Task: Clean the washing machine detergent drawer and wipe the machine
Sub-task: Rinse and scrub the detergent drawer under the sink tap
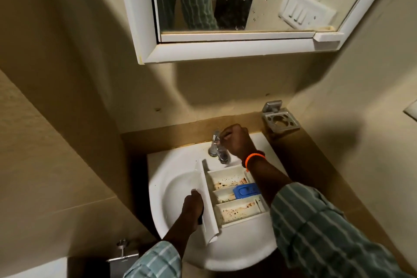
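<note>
A small bathroom with beige walls is seen from above, where a white washbasin (171,178) is set into a brown surface (300,149) below a white-framed mirror cabinet (225,49). The detergent drawer (228,196) is held over the basin bowl, its front panel turned to the left and its three compartments facing up; brown and dark spots of residue are visible in the near and far compartments, and a blue insert (246,190) is seated in the middle one. The left hand (193,206) is clamped on the drawer's front panel from the left. The right hand (237,140) is closed around the handle of the chrome tap (217,148), with an orange band worn at the wrist; no running water can be made out. The drawer's far end is placed just under the spout. From here, it is judged that water could be splashed off the shallow compartments onto the surface and sleeves if the tap were opened too far. The drawer could also be twisted out of the one-handed grip once it is wet and loaded with water, and the blue insert could be knocked loose into the basin. An empty metal holder (281,119) is fixed to the wall at the right.
</note>
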